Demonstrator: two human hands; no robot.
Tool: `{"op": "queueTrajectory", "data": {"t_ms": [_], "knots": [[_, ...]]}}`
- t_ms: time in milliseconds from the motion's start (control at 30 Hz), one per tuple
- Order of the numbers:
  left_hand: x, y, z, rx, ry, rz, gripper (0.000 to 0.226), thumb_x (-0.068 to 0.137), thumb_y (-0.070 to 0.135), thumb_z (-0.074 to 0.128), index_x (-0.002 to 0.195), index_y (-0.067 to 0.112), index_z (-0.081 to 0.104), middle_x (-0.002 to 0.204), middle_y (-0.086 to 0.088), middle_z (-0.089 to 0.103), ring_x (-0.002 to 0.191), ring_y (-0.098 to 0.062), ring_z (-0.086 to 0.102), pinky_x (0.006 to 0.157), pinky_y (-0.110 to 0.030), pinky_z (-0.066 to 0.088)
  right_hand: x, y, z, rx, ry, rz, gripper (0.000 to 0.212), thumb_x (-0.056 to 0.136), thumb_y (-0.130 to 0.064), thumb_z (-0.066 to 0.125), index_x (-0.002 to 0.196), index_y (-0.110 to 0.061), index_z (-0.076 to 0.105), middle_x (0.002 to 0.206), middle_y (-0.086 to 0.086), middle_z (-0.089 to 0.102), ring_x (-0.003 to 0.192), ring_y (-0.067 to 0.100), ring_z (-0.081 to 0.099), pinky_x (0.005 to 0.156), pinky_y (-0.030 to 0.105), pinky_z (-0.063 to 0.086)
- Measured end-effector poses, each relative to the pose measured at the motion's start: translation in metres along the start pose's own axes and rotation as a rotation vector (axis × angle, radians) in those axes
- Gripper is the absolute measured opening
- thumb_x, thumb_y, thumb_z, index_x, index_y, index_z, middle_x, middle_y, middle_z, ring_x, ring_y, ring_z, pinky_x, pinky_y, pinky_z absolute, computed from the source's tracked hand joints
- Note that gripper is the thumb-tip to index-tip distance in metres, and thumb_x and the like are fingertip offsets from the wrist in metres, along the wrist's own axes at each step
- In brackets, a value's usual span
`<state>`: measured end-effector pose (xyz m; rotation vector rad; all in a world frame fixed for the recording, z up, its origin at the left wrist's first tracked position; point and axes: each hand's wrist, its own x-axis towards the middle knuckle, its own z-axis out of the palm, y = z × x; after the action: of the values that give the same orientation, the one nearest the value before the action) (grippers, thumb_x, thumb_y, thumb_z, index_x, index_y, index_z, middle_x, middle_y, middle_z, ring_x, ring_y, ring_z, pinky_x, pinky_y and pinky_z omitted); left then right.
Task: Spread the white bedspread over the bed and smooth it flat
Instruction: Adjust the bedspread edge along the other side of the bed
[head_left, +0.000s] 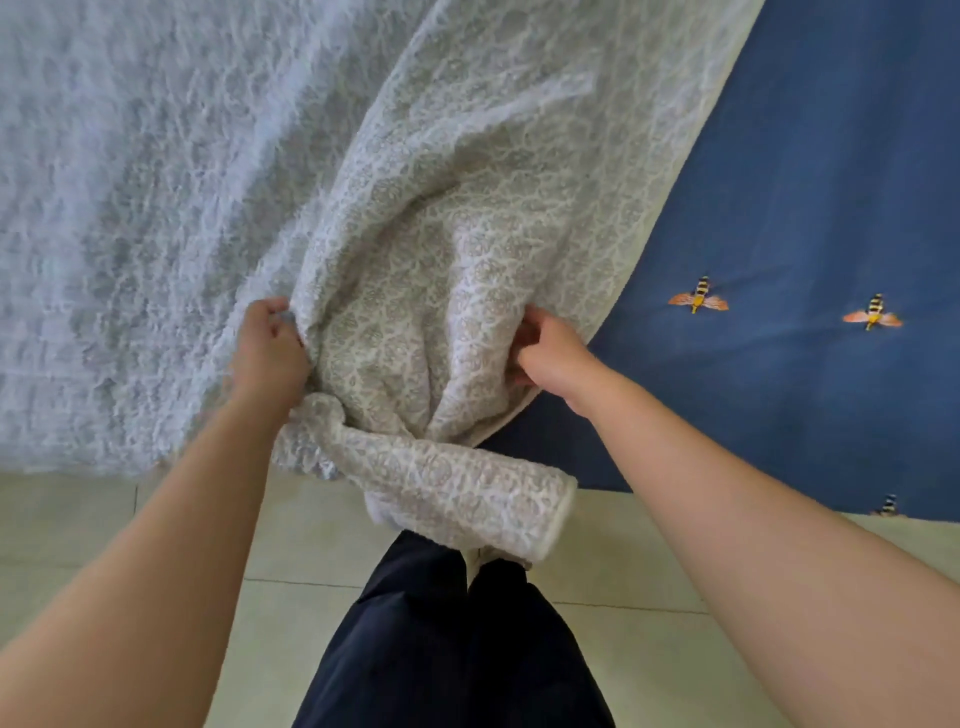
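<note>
Mid-spread: left hand (267, 353) and right hand (545, 353) both clench the bunched white bedspread (405, 291); next, pull toward 3 o'clock over bare blue sheet (810, 208).

Bedspread (415, 234) hides fingertips of the right hand (551, 353).

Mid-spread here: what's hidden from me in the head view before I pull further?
Head view:
- Far end of the bedspread: cut off by the top frame edge.
- Fingertips of the left hand and right hand: partly buried in the folds they grip.
- Blue sheet: covered by the bedspread on the left, cut off at the right frame edge.
</note>
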<state>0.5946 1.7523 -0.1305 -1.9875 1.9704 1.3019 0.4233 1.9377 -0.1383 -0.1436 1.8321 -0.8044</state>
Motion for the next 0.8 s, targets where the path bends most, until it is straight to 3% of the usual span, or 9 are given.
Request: {"op": "queueTrajectory", "data": {"t_ms": [67,133,267,333,433,500,600,700,800], "knots": [[-0.007,0.001,0.004,0.164,0.137,0.139,0.029,0.100,0.016,0.040,0.128,0.014,0.046,0.118,-0.016,0.050,0.088,-0.026,0.050,0.077,-0.038,0.042,0.006,-0.008,0.010,-0.183,-0.017,-0.025,0.053,0.088,-0.003,0.053,0.137,-0.020,0.043,0.128,0.005,0.056,0.118,0.024,0.052,0.095,0.030,0.044],[-0.021,0.006,0.012,0.220,0.239,0.405,0.033,0.092,0.003,0.048,0.123,0.014,0.051,0.124,-0.014,0.046,0.109,-0.029,0.046,0.093,-0.042,0.041,0.011,-0.011,0.016,-0.272,-0.060,-0.009,0.058,0.088,-0.009,0.058,0.141,-0.018,0.037,0.134,0.006,0.053,0.124,0.025,0.049,0.100,0.031,0.041],[-0.070,0.025,0.029,0.171,0.095,0.915,0.029,0.084,-0.003,0.055,0.103,0.013,0.069,0.103,-0.004,0.064,0.094,-0.025,0.057,0.081,-0.037,0.047,0.015,-0.020,0.014,-0.382,-0.108,-0.067,0.054,0.091,-0.013,0.059,0.140,-0.010,0.040,0.136,0.007,0.051,0.127,0.022,0.046,0.098,0.025,0.037],[-0.097,0.022,0.040,0.240,-0.066,1.044,0.032,0.077,-0.004,0.060,0.102,0.015,0.070,0.099,-0.002,0.067,0.086,-0.024,0.061,0.071,-0.035,0.049,0.014,-0.022,0.008,-0.457,-0.119,-0.098,0.045,0.093,-0.014,0.055,0.137,-0.008,0.043,0.129,0.003,0.052,0.122,0.016,0.047,0.093,0.022,0.037],[-0.125,-0.005,0.054,0.402,-0.302,0.901,0.036,0.069,0.000,0.060,0.097,0.021,0.068,0.093,0.003,0.067,0.082,-0.025,0.065,0.056,-0.037,0.053,0.016,-0.012,0.008,-0.570,-0.142,-0.137,0.031,0.096,-0.014,0.049,0.125,-0.006,0.053,0.125,0.010,0.056,0.116,0.024,0.051,0.090,0.027,0.040],[-0.130,-0.023,0.056,0.571,-0.437,0.766,0.041,0.074,0.002,0.056,0.100,0.032,0.065,0.105,0.011,0.064,0.095,-0.019,0.063,0.066,-0.035,0.054,0.017,0.001,0.010,-0.693,-0.164,-0.169,0.025,0.096,-0.010,0.046,0.113,0.005,0.058,0.117,0.017,0.059,0.110,0.030,0.053,0.088,0.030,0.042],[-0.143,-0.036,0.060,0.822,-0.649,0.534,0.041,0.086,0.008,0.052,0.113,0.038,0.060,0.119,0.014,0.058,0.107,-0.014,0.060,0.083,-0.030,0.050,0.012,0.023,0.009,-0.896,-0.272,-0.211,0.024,0.092,-0.009,0.050,0.110,0.005,0.060,0.114,0.020,0.058,0.110,0.034,0.052,0.092,0.030,0.040],[-0.159,-0.054,0.066,1.035,-0.651,0.268,0.035,0.093,0.020,0.046,0.124,0.031,0.058,0.118,0.007,0.062,0.107,-0.019,0.060,0.084,-0.029,0.048,-0.003,0.036,0.004,-1.113,-0.402,-0.381,0.050,0.081,-0.026,0.056,0.127,-0.008,0.052,0.138,0.013,0.046,0.129,0.036,0.036,0.106,0.043,0.035],[-0.173,-0.070,0.077,0.870,-0.459,0.003,0.031,0.092,0.031,0.044,0.117,0.021,0.060,0.106,0.002,0.065,0.098,-0.020,0.062,0.072,-0.029,0.048,-0.017,0.043,-0.006,-1.270,-0.424,-0.525,0.064,0.081,-0.035,0.062,0.140,-0.017,0.042,0.150,0.008,0.031,0.138,0.034,0.021,0.110,0.044,0.026]]}}
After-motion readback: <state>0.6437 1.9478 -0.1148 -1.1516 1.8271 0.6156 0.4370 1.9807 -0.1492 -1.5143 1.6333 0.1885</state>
